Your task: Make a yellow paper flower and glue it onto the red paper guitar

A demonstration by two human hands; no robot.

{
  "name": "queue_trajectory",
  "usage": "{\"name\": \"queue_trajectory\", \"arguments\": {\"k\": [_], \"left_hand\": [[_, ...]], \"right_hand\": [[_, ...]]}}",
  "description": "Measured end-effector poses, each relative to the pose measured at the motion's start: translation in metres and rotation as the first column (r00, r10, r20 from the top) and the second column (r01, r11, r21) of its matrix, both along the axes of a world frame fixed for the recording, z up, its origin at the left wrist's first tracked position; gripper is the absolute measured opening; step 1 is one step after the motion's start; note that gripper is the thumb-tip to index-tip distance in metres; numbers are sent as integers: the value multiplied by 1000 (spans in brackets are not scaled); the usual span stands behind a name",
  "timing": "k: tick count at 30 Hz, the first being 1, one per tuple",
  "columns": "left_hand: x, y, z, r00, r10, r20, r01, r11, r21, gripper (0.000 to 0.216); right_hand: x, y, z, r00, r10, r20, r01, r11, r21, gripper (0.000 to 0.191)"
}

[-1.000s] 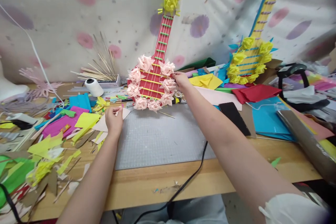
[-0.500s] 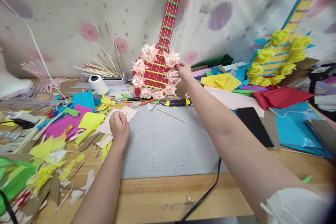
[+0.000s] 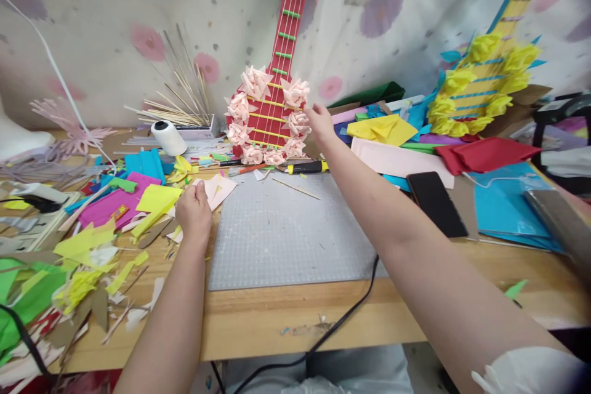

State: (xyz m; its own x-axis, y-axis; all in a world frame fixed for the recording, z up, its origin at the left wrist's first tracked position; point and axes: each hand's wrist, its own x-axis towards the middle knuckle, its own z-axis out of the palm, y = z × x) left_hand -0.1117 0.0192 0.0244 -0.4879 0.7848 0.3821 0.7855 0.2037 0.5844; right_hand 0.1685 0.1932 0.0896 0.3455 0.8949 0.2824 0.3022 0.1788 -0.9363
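A red handmade toy guitar (image 3: 271, 112) leans upright against the patterned sheet, with pale pink paper flowers (image 3: 295, 93) around its body and yellow and green strips under white strings. At its right edge is my right hand (image 3: 322, 124), fingers bent and drawn together against the flowers; the fingertips are partly hidden. My left hand (image 3: 194, 206) is curled closed at the left edge of a pale pink paper piece (image 3: 222, 189). What its fingers hold, if anything, is hidden. Between my forearms lies a grey cutting mat (image 3: 290, 234) with a thin stick (image 3: 295, 189) on it.
A yellow-handled cutter (image 3: 308, 167) lies below the guitar. White thread (image 3: 168, 138) and a box of sticks (image 3: 198, 129) stand left. Paper scraps (image 3: 85, 240) cover the left side. A phone (image 3: 436, 203) and a yellow guitar (image 3: 480, 83) are right; a black cord (image 3: 351, 314) crosses the front edge.
The view has tipped slightly downward. My left hand has slid left off the middle of the pink paper. My right hand stays at the guitar's right edge, and the guitar keeps its place.
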Motion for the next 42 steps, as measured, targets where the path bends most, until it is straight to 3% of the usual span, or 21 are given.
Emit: {"name": "queue_trajectory", "arguments": {"k": [3, 6, 10, 13, 18, 21, 24, 29, 33, 40, 42], "left_hand": [[10, -3, 2, 1000, -5, -19, 5, 1000, -23, 36], [23, -5, 2, 995, -47, -89, 40, 996, -82, 29], [43, -8, 2, 965, -160, -207, 112, 968, -223, 28], [56, -11, 4, 920, -264, -290, 179, 941, -289, 30], [59, -16, 6, 857, -343, -384, 210, 914, -348, 38], [42, -14, 6, 761, -434, -482, 336, 899, -280, 35], [14, -7, 9, 771, -392, -501, 344, 920, -190, 17], [-26, 2, 22, 820, -324, -471, 233, 942, -242, 27], [-36, 3, 27, 822, -275, -499, 115, 938, -328, 32], [-51, 35, 18, 930, -26, -368, -115, 927, -358, 36], [-60, 47, 14, 955, -13, -297, -111, 911, -397, 36]], "right_hand": [[-5, -41, -8, 973, -56, 225, 23, 989, 147, 45], [-13, -94, -22, 904, 37, 426, -145, 963, 225, 34], [-7, -154, -48, 759, 224, 611, -363, 925, 112, 22], [13, -176, -67, 722, 250, 645, -331, 944, 4, 24], [37, -186, -86, 744, 217, 631, -255, 966, -31, 25], [40, -187, -90, 779, 233, 582, -243, 968, -63, 23], [42, -187, -91, 811, 259, 524, -231, 966, -119, 24], [46, -188, -91, 844, 249, 476, -200, 968, -152, 27], [45, -189, -89, 853, 217, 474, -159, 974, -159, 32], [43, -189, -89, 852, 227, 472, -158, 971, -181, 32], [44, -189, -89, 845, 226, 484, -157, 971, -180, 32]]}}
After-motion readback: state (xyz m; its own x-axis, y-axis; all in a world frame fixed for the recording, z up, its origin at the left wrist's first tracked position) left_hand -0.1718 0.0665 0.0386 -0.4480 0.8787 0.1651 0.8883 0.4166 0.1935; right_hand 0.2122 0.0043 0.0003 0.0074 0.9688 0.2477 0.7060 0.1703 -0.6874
